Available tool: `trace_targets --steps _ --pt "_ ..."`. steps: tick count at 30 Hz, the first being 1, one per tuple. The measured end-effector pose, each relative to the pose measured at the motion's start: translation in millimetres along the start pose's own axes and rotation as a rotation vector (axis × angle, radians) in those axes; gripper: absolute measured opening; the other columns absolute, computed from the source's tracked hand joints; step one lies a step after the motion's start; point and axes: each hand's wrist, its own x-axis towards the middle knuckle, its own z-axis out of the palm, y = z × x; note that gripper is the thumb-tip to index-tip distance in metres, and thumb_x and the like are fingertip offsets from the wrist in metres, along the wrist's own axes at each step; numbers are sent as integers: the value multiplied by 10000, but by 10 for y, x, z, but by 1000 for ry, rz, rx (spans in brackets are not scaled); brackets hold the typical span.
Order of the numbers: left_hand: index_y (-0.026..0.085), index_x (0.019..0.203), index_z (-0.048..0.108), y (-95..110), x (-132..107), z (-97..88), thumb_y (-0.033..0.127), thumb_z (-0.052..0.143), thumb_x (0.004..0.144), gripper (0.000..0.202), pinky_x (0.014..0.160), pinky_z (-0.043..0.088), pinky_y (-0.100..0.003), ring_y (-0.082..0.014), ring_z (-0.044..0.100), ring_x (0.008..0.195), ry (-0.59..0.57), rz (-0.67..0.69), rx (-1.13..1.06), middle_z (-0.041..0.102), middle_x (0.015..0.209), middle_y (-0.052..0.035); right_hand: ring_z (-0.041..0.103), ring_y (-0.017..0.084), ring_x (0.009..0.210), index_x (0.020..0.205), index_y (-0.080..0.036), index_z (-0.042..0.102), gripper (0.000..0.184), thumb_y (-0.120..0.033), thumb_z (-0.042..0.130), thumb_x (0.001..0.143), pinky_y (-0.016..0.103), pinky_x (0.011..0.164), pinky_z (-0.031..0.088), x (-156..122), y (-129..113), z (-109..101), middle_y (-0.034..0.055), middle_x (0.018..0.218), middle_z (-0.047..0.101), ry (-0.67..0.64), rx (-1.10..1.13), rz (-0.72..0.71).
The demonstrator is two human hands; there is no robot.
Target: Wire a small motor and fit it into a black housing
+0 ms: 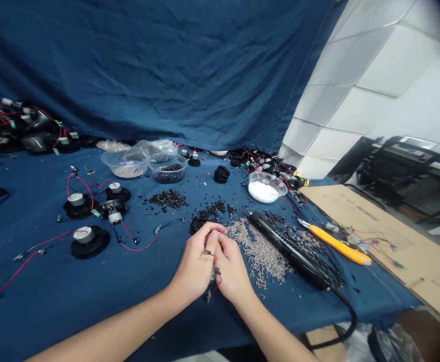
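Observation:
My left hand (pixel 196 264) and my right hand (pixel 232 266) are pressed together above the blue cloth, fingers closed round one small part. Between the palms shows a bit of a wired motor assembly (pixel 214 274), with a red wire and a small green board hanging below; most of it is hidden by the hands. Just beyond my fingertips sits a black round part (pixel 197 224). To the right of my right hand lies a spread of small silver screws (pixel 262 254), with a black electric screwdriver (pixel 290 250) lying across it.
On the left stand several black round bases with white motors (pixel 83 235) and red wires. Clear bowls (pixel 167 168), a pile of black screws (pixel 170 198) and a bowl of white pieces (pixel 264 189) lie farther back. A yellow-handled tool (pixel 338 244) and cardboard (pixel 389 226) are at right.

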Motion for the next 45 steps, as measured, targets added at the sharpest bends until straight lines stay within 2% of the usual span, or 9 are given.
trace_targets --steps 6,10,15,20,29,38,41,45 --pt "202 996 611 -21 7 -10 340 402 976 252 792 470 -272 -187 631 894 -12 -1 -3 677 968 -37 510 166 655 784 -156 569 340 -375 411 991 248 622 374 -92 -22 -28 15 691 565 -11 -25 -19" --pt "203 995 601 -39 8 -10 340 398 977 246 744 488 -263 -174 647 826 -31 -38 -23 688 924 -35 518 165 667 777 -172 529 314 -328 386 1009 251 639 365 -222 -37 -55 17 724 562 -13 -124 -70" --pt "188 969 605 -36 14 -12 329 396 976 252 755 483 -258 -167 643 821 -56 -50 -29 688 899 -47 513 175 663 773 -186 490 319 -327 347 1020 257 647 367 -288 -24 -63 18 697 520 -2 -169 -92" --pt "185 977 594 -45 15 -21 330 384 980 256 752 485 -262 -165 643 810 -68 -51 -39 685 894 -50 493 161 608 820 -184 523 328 -347 336 1035 260 686 385 -273 -10 -41 13 697 538 -8 -147 -84" --pt "195 977 593 -80 27 -3 371 378 977 277 672 479 -248 -155 618 737 -26 -57 -52 676 864 -42 565 182 694 912 -189 595 342 -355 326 1042 253 712 415 -277 3 -26 35 784 601 9 -159 -75" --pt "183 946 585 -55 19 -20 325 381 960 249 689 479 -263 -166 615 747 -51 -58 -33 671 846 -54 542 178 545 932 -194 622 386 -373 303 1052 255 613 427 -276 51 -15 8 605 533 28 -238 -111" --pt "179 952 587 -67 13 -30 335 377 957 262 673 483 -273 -175 618 740 -69 -54 -22 672 846 -64 563 187 580 956 -186 627 401 -381 291 1054 261 626 439 -281 36 -11 25 640 560 30 -242 -119" --pt "172 946 585 -74 13 -47 285 394 936 222 664 480 -271 -175 622 744 -88 -47 -28 680 848 -67 609 210 708 1021 -172 634 407 -377 284 1048 284 708 466 -268 14 -8 78 799 631 24 -259 -138"
